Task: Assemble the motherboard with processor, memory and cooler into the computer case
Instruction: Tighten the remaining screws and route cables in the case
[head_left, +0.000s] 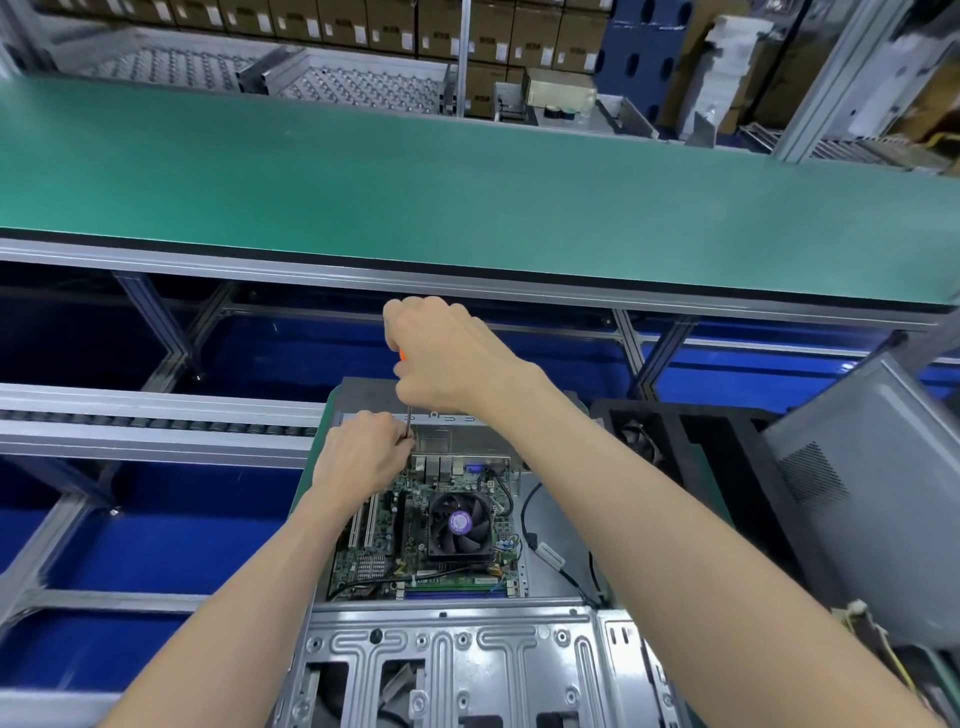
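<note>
Overhead, right hand (447, 358) fisted round the screwdriver (409, 422), left hand (361, 457) pinching its shaft.

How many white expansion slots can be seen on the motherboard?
2. Both stand side by side at the motherboard's left edge: one slot outermost, the other slot just right of it. The left forearm may hide more.

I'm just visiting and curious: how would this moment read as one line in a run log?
step: screwing motherboard into case | right hand: grips screwdriver handle | left hand: pinches shaft at far edge | cooler: mounted
</note>
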